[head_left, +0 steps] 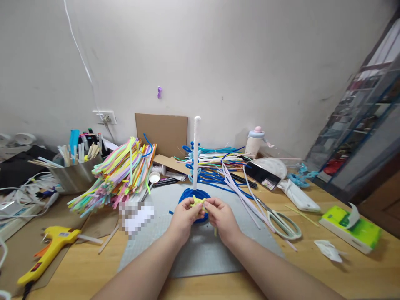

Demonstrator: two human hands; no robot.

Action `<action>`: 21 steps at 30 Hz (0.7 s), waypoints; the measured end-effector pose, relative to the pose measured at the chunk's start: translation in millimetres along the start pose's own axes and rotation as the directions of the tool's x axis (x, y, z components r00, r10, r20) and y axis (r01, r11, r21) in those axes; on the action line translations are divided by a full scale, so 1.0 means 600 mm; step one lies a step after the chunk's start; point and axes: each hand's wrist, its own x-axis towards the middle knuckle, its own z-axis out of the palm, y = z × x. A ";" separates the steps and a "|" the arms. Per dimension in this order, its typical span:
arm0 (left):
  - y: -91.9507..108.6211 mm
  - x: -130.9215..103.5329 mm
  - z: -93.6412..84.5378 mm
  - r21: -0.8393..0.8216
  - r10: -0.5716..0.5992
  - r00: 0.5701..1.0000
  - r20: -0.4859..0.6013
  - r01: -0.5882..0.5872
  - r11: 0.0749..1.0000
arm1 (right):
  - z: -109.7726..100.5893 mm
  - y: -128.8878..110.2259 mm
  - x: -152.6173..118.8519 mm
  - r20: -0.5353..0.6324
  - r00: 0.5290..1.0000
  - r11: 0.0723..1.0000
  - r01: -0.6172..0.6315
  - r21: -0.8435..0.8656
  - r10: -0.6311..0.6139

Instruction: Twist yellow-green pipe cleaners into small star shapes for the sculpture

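One yellow piece (198, 201) pinched in left hand (184, 216) and right hand (222, 217), edges partly hidden, blue disc (204, 194) part-covered

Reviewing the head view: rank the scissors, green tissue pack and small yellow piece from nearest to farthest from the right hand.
1. Small yellow piece: held between the right hand and left hand.
2. Scissors: to the right hand's right.
3. Green tissue pack: farther right, past the scissors.
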 end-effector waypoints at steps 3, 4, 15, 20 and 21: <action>0.001 0.003 -0.001 0.024 0.018 0.999 -0.034 -0.017 1.000 | -0.003 0.000 -0.005 0.065 0.973 0.927 0.232 -0.295 -0.223; 0.002 0.003 -0.001 0.053 0.029 0.999 -0.041 -0.027 0.998 | -0.006 -0.001 -0.007 0.112 0.951 0.855 0.308 -0.418 -0.288; 0.055 0.000 -0.037 0.605 -0.257 0.931 0.260 0.051 0.795 | -0.042 -0.042 0.000 0.557 0.822 0.597 0.509 -0.621 -0.121; 0.066 -0.005 -0.046 0.418 -0.374 0.836 0.401 0.197 0.887 | -0.024 -0.033 0.000 0.551 0.833 0.953 0.131 -0.273 0.043; 0.065 -0.006 -0.045 0.361 -0.362 0.831 0.422 0.213 0.908 | -0.019 -0.031 -0.002 0.533 0.845 0.971 0.095 -0.220 0.038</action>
